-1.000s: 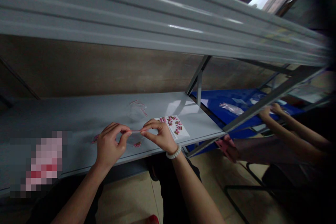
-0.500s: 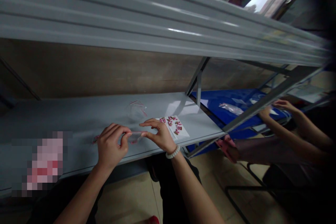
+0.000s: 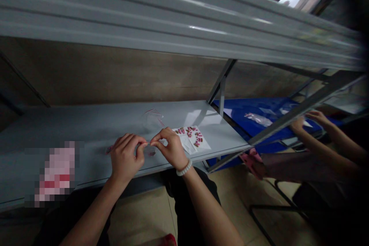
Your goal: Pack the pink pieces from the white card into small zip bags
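My left hand [image 3: 125, 157] and my right hand [image 3: 168, 150] pinch a small transparent plastic bag [image 3: 147, 147] with a red-edged seal between their fingertips, just above the grey metal shelf [image 3: 86, 127]. The fingers hide most of the bag. Beside my right hand lies a white sheet of pink and brown stickers [image 3: 190, 138]. Another transparent bag [image 3: 152, 117] with red edges lies farther back. A small pink item [image 3: 108, 150] sits left of my left hand, and a second one [image 3: 151, 153] lies just below the pinched bag.
A pixelated pink-and-red patch [image 3: 54, 173] covers the shelf's front left. Another shelf [image 3: 144, 7] runs overhead. To the right, a co-worker's hands [image 3: 305, 123] reach over a blue surface [image 3: 248, 111] holding a plastic bag, and a pink object [image 3: 250, 163] sits lower down.
My hands have moved closer together, and the fingers of my right hand have curled in tighter around the bag. The co-worker's hands have shifted slightly.
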### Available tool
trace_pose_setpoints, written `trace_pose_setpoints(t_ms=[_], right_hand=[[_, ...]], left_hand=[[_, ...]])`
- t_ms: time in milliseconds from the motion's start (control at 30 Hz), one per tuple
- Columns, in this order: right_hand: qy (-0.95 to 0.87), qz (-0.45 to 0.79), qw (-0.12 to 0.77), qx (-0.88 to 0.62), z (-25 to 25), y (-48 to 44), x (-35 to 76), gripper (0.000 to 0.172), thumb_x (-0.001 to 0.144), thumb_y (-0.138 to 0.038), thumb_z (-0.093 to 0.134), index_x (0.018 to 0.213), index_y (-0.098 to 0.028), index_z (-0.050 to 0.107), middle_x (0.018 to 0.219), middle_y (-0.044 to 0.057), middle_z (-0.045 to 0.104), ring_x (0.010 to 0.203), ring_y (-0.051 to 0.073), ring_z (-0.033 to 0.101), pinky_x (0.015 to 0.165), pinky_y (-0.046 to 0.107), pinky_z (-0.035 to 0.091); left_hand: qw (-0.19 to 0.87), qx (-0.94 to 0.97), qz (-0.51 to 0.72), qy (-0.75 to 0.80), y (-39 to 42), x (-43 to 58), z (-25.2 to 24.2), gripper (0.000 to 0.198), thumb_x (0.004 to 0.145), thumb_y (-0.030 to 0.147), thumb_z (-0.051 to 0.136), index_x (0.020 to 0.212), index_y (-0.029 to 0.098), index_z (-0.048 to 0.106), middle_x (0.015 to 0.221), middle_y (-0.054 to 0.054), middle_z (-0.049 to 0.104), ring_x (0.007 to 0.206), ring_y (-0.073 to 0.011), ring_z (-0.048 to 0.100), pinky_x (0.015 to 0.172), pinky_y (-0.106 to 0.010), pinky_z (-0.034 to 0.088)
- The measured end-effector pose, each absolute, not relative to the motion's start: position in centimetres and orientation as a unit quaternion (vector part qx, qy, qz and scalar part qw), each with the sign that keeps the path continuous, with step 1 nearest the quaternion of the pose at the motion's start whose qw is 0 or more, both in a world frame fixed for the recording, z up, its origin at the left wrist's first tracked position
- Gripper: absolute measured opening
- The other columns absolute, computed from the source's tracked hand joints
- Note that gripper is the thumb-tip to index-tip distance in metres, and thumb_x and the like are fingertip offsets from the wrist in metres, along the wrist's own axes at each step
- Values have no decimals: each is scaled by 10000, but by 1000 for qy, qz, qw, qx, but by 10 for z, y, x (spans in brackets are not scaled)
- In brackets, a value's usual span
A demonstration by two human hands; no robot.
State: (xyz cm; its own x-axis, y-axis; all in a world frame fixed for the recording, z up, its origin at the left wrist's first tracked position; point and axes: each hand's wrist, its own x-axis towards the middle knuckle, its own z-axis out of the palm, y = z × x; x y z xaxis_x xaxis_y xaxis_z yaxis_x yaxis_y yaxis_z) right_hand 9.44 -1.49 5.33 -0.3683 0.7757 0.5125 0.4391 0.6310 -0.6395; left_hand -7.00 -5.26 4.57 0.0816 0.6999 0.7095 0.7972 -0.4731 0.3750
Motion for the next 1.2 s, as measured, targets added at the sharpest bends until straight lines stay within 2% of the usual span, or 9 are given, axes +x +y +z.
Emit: trace_pose_setpoints(t_ms=[133, 267, 333, 433, 567, 733, 833, 933, 1200], right_hand=[[-774, 230, 458, -372, 51, -6, 96, 55, 826, -210, 672, 786, -190, 704, 782, 37, 711, 789, 176, 618, 765, 301, 448], [-737, 237, 501, -388, 56, -3, 91, 134, 835, -193, 648, 709, -185, 692, 726, 37, 699, 764, 175, 613, 759, 304, 462], [-722, 256, 517, -383, 59, -4, 81, 83, 840, -228, 642, 815, -182, 707, 769, 37, 696, 755, 159, 604, 736, 289, 469], [-747, 289, 489, -345, 60, -7, 62, 253, 812, -304, 676, 1036, -186, 690, 904, 50, 700, 775, 142, 597, 681, 253, 465], [-764, 338, 431, -343, 57, -3, 33, 126, 806, -277, 680, 837, -174, 744, 766, 38, 718, 647, 120, 588, 609, 229, 434], [-642, 439, 498, -384, 52, 16, -1, 69, 750, -216, 699, 741, -164, 744, 702, 34, 717, 610, 130, 597, 586, 234, 448], [-566, 513, 516, -388, 37, 26, -16, 129, 713, -271, 717, 753, -150, 737, 675, 31, 705, 560, 119, 570, 533, 225, 439], [-559, 544, 458, -426, 14, 30, -24, 212, 709, -318, 716, 786, -121, 731, 626, 32, 681, 503, 104, 544, 490, 214, 433], [-655, 422, 315, -542, -11, 29, -21, 124, 702, -185, 722, 599, -128, 685, 497, 2, 625, 487, 90, 536, 498, 186, 365]], left_hand=[[29, -699, -469, -539, -47, -92, 50, 104, 858, 171, 500, 768, 197, 545, 748, -12, 613, 747, -178, 590, 719, -301, 437], [-79, -663, -516, -536, -40, -118, 55, 74, 877, 236, 496, 815, 206, 522, 720, 12, 592, 710, -158, 599, 696, -273, 461], [-95, -669, -512, -530, -38, -125, 57, 81, 882, 251, 498, 818, 209, 525, 728, 15, 591, 713, -153, 598, 698, -267, 463], [-56, -716, -468, -516, -39, -127, 59, 109, 890, 235, 479, 811, 205, 548, 786, -4, 596, 777, -160, 591, 730, -274, 454], [-57, -730, -445, -515, -38, -133, 60, 147, 898, 263, 481, 823, 197, 589, 827, -26, 623, 822, -168, 602, 784, -284, 462], [-276, -651, -464, -533, -27, -176, 55, 437, 872, 455, 505, 1233, 210, 517, 1104, -74, 668, 1011, -212, 635, 896, -352, 493], [-345, -592, -457, -567, -23, -203, 47, 522, 730, 474, 671, 1159, 193, 572, 1016, -65, 690, 930, -224, 658, 827, -350, 526], [-347, -525, -482, -609, -19, -218, 34, 518, 669, 439, 697, 1094, 163, 591, 908, -60, 690, 814, -203, 664, 705, -312, 538], [-265, -525, -373, -718, -1, -218, -1, 302, 636, 276, 637, 915, 160, 631, 757, -34, 697, 708, -187, 666, 673, -285, 510]])
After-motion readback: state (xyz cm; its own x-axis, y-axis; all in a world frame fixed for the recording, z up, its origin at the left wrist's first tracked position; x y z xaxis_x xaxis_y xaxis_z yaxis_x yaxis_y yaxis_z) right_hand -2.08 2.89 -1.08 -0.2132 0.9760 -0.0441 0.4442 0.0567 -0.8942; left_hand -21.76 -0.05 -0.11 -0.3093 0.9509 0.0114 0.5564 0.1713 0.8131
